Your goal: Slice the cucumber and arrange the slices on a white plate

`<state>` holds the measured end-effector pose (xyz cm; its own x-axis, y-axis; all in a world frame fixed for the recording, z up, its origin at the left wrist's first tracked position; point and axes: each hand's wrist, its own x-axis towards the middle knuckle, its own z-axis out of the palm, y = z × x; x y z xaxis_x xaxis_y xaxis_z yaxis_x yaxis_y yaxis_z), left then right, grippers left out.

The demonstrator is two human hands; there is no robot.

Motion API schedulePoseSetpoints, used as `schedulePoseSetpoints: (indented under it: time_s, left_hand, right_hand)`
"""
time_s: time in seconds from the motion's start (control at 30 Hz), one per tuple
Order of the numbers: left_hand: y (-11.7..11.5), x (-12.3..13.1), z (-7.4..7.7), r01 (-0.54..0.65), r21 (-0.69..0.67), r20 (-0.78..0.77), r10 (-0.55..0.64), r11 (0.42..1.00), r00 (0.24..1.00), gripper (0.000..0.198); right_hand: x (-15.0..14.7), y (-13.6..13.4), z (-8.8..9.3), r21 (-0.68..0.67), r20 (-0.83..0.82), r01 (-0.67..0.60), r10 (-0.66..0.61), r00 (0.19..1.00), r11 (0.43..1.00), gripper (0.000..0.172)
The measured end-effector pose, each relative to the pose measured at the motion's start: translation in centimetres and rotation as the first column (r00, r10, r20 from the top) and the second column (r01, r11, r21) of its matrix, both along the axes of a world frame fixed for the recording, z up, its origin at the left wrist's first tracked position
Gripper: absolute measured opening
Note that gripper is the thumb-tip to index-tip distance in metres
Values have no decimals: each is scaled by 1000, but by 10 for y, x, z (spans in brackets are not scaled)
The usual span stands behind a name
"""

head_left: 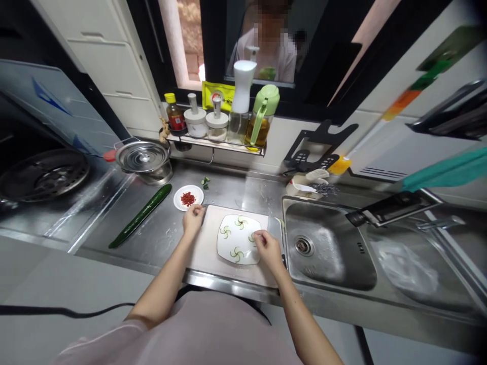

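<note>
A white plate (243,238) lies on a pale cutting board (207,248). Thin green-edged slices, looking like cucumber, form several pinwheels (236,253) on it. Over the plate's right edge is my right hand (267,248), its fingertips pinched at the right-hand pinwheel; whatever they grip is too small to make out. My left hand (193,219) is closed beside the board's upper left corner, its fingertips close to a small white dish (176,200) of chopped red bits (187,198). Whether it holds anything is hidden. A knife blade (274,226) shows at the board's right side.
A whole cucumber (142,215) lies left on the steel counter, with green scraps (205,182) behind the dish. The sink (327,248) is at the right. A lidded steel pot (143,157) stands at the back left, and a rack (216,144) holds seasoning bottles.
</note>
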<state>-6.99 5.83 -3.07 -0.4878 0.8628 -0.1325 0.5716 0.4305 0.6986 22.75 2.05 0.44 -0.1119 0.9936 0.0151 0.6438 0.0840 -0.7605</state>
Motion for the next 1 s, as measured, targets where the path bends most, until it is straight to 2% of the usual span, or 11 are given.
schedulePoseSetpoints:
  time_s: [0.03,0.07,0.13,0.23,0.33,0.43,0.53,0.83,0.93,1.0]
  left_hand:
    - [1,-14,2,-114,-7,-28,114,993,993,30]
    - [3,-27,5,-177,-15,-56,176,984,983,28]
    - [8,-48,9,-223,-37,-108,218,974,970,25]
    - [18,-66,14,-152,-85,-218,130,985,967,24]
    - [30,-72,15,3,-153,-308,-50,988,950,24]
    - [39,-73,13,135,-231,-367,-215,964,905,21]
    - [45,-74,11,199,-288,-406,-307,937,861,17]
    - [55,-72,8,266,-367,-494,-430,891,756,21]
    - [54,-70,10,269,-356,-487,-423,895,764,22]
    - [52,-68,13,238,-323,-455,-371,916,809,22]
  right_hand:
    - [3,-3,0,0,-7,12,-12,1000,1000,34]
    - [5,-5,0,1,-12,23,-23,1000,1000,34]
    - [7,-8,1,4,-27,43,-43,999,999,35]
    - [7,-9,2,3,-54,53,-52,997,999,35]
    - [4,-7,3,-2,-65,56,-56,996,998,35]
    - [2,-6,5,-2,-69,53,-53,996,999,36]
    - [1,-6,8,2,-79,55,-55,995,998,35]
    - [6,-11,10,-14,-101,76,-77,992,997,36]
    - [7,-13,9,-10,-124,63,-64,990,998,37]
    - [7,-14,8,-4,-132,60,-60,989,998,36]
